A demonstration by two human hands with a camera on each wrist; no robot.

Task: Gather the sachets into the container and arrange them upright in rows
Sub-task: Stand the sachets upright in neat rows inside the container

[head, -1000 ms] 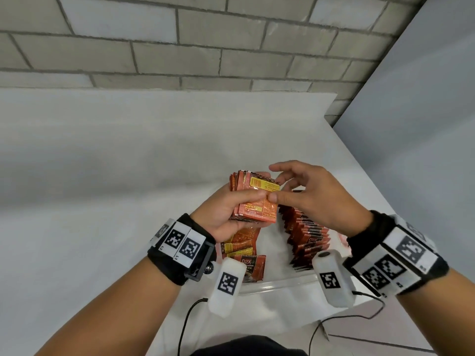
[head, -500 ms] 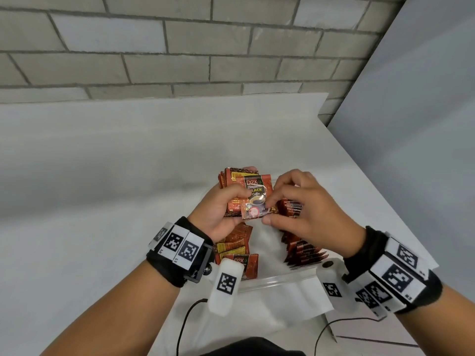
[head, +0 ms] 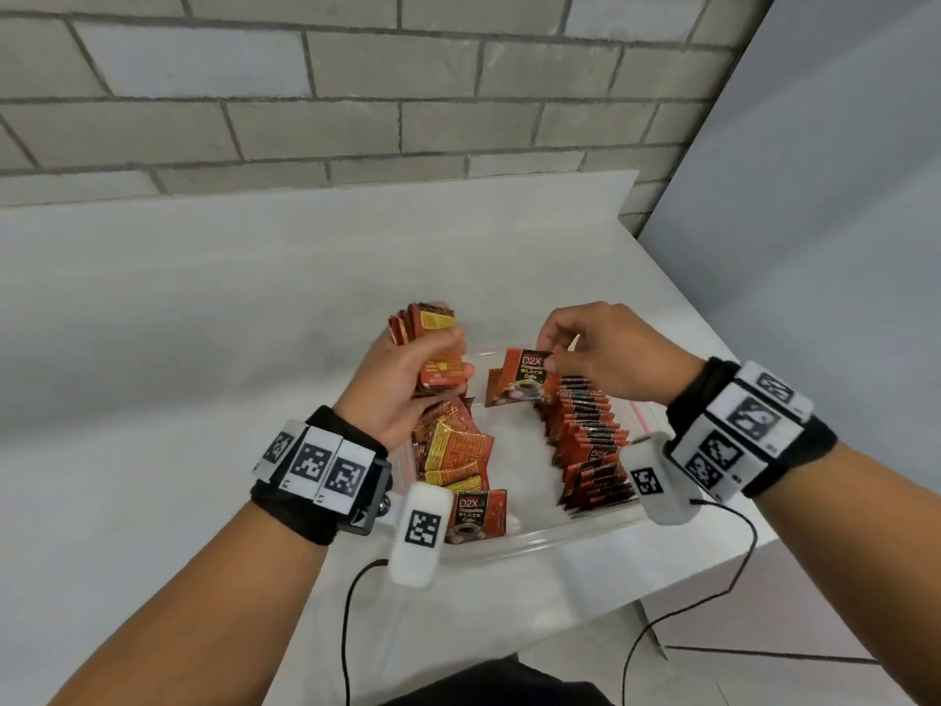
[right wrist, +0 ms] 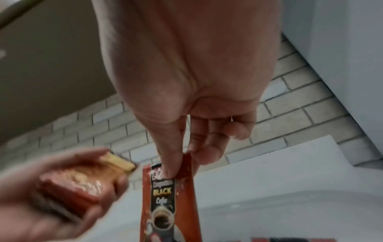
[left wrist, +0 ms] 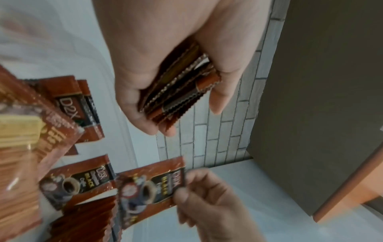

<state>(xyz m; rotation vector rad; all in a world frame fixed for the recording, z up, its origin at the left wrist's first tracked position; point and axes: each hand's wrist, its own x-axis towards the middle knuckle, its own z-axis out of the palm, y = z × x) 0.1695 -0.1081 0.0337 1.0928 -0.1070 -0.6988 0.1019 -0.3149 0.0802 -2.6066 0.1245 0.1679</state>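
- The right hand (head: 606, 356) had a pinch grip, thumb and fingertips (right wrist: 172, 165) closed on the top edge of a single sachet (head: 524, 382), which hung upright, front to the camera.
- The left hand (head: 407, 384) was curled in a closed grip round a stack of sachets (head: 433, 349), held above the container's ten o'clock corner.
- That single sachet hung just above the twelve o'clock end of the standing row (head: 585, 440), hard by the clear container (head: 534, 545)'s far wall.
- Done so far, by my reading: one long row stood on edge down the three o'clock side.
- Left to do: a loose heap of sachets (head: 453, 450) lay flat and jumbled at nine o'clock inside, plus the held stack.
- Call it roughly halfway, on the white table (head: 203, 349).
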